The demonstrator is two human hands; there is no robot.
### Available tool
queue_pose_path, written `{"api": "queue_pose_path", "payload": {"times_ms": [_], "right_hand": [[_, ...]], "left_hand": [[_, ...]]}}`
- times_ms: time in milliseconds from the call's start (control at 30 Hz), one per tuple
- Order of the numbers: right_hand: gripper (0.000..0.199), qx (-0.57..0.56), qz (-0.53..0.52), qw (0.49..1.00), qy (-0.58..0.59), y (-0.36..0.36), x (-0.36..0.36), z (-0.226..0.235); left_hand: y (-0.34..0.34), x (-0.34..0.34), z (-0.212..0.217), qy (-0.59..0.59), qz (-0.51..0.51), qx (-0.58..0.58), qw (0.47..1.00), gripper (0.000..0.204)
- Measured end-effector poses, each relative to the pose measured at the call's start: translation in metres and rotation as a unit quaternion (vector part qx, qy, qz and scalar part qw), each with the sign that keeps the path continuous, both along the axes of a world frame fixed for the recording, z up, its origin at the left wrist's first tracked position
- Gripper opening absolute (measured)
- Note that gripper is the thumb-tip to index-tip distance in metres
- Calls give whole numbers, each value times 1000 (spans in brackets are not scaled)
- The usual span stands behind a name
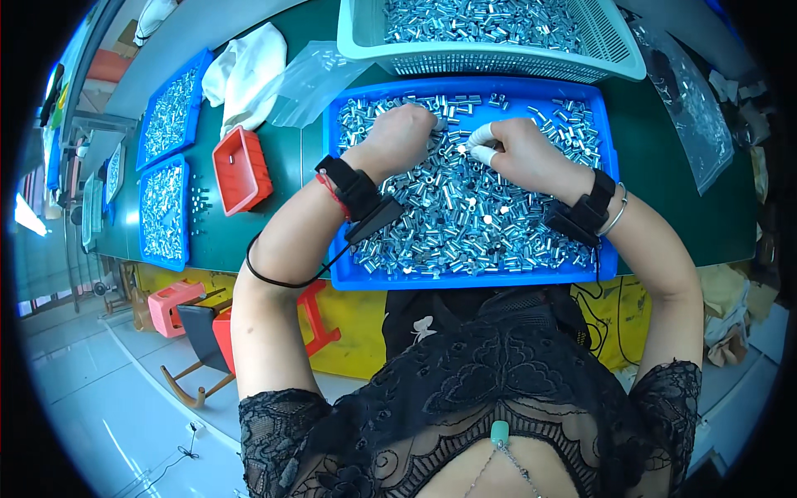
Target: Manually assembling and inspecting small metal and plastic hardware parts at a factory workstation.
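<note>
Both hands are kept over the blue tray (610, 166) of small metal sleeves (465, 220), so the pieces stay within reach. A single sleeve (462, 149) seems pinched by the right hand (523, 153) with its white finger cots (481, 139); the left hand (403, 137) is curled among the pieces, and whether anything is gripped cannot be told.

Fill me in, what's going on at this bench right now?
A person sits at a green table with both hands in a blue tray full of small metal sleeves. The left hand rests on the pile; the right hand, wearing white finger cots, pinches one piece. A pale basket of more sleeves sits behind.
</note>
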State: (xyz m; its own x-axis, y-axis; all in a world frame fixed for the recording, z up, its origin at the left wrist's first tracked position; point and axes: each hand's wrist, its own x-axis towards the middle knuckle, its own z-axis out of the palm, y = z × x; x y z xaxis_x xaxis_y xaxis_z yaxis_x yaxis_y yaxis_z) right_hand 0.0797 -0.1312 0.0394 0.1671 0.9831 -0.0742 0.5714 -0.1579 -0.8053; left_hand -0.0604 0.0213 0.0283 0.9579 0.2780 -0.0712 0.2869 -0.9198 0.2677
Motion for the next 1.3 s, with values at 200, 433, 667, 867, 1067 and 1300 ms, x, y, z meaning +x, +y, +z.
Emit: {"api": "queue_pose_path", "payload": {"times_ms": [200,433,667,867,1067,1300], "right_hand": [[13,19,39,987,-158,28,-2,-7],[11,10,107,947,-304,60,-9,-25],[9,-13,102,953,-284,63,0,-23],[12,-19,94,939,-330,55,9,-19],[13,15,71,953,-296,44,19,-32],[13,-35,-51,992,-106,34,25,-26]], "left_hand": [[9,15,1,77,-18,14,997,16],[21,26,1,124,5,-40,991,17],[19,26,10,155,58,-85,982,16],[18,25,8,203,75,-114,970,15],[4,10,0,69,53,-31,996,19],[7,2,-17,-10,42,-33,999,20]]}}
